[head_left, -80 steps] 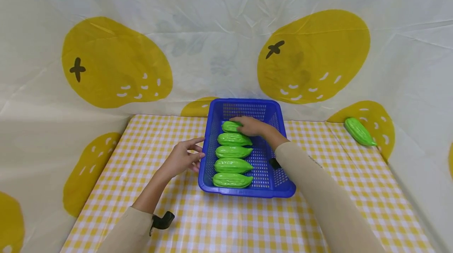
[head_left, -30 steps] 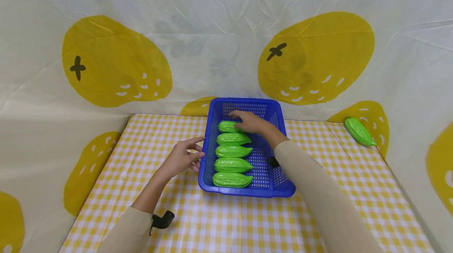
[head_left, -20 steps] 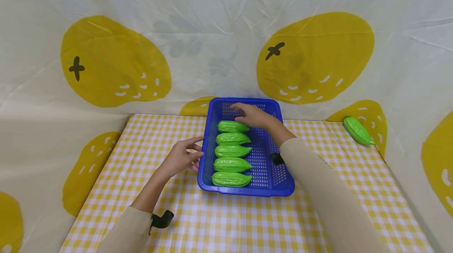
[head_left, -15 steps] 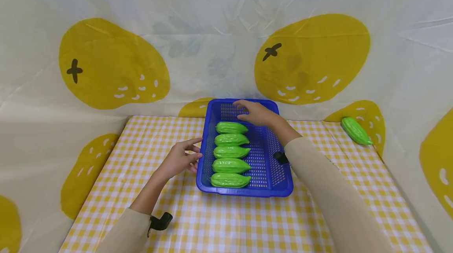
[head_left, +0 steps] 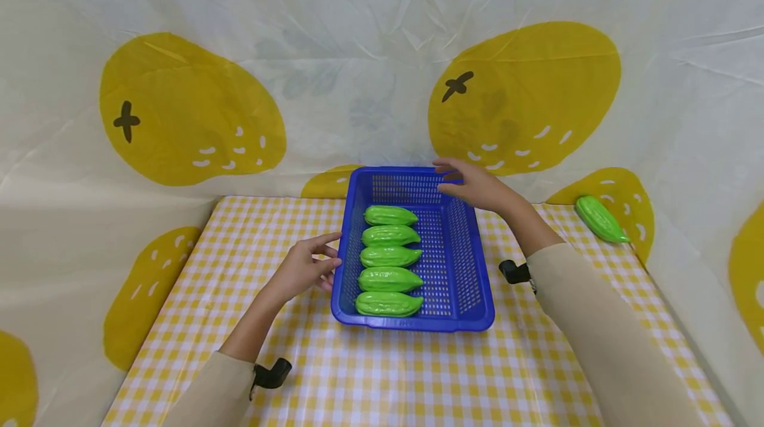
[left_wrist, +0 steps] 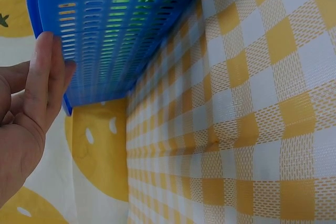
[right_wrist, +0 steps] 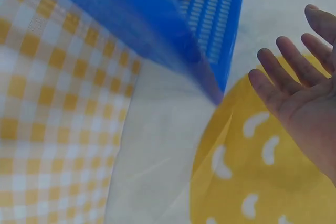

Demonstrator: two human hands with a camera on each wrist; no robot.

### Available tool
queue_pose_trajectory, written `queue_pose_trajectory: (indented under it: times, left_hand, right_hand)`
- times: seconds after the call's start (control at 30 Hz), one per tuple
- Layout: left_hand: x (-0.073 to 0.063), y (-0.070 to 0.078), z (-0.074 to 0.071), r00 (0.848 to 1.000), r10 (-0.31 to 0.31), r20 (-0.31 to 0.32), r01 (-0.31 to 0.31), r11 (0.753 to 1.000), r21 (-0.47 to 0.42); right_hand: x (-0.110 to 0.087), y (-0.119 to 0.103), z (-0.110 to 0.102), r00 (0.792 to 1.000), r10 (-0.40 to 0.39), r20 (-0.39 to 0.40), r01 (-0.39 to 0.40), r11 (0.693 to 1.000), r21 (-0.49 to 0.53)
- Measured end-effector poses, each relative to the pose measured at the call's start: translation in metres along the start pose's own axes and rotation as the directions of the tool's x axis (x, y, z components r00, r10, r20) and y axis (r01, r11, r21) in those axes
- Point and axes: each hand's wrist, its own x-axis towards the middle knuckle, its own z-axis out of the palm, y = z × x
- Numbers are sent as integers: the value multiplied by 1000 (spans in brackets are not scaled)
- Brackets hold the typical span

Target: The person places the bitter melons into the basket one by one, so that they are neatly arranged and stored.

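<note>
A blue plastic basket (head_left: 412,325) stands at the middle of the table. Along its left side lie several green bitter melons (head_left: 390,256) in a column, tips to the right. My left hand (head_left: 303,266) is at the basket's left side with relaxed fingers; in the left wrist view its fingertips meet the outer wall, without gripping it. Over the back right corner of the basket hovers my right hand (head_left: 474,183), fingers spread and holding nothing. The right wrist view shows its bare palm (right_wrist: 310,108) apart from the rim. Another bitter melon (head_left: 601,219) lies far right.
A yellow-and-white checked cloth (head_left: 251,321) covers the table. Behind and at both sides hangs a pale curtain (head_left: 358,36) with large yellow fruit prints, close to the basket's back edge. The basket's right half shows bare mesh floor.
My right hand has let go of the rearmost bitter melon, which shifted slightly left, then lifted and moved right to the basket's back right corner. The left hand has stayed put.
</note>
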Motion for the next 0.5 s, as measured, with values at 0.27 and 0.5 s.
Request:
queue_pose_trajectory:
  times: [0.27, 0.5]
  left_hand:
    - [-1, 0, 1, 1000, 0, -3, 0, 1000, 0]
    - [0, -1, 0, 1000, -2, -2, 2, 1000, -8]
  right_hand:
    - [-40, 26, -18, 993, 43, -106, -38, 998, 46]
    - [-76, 52, -31, 967, 92, -240, -100, 995, -21]
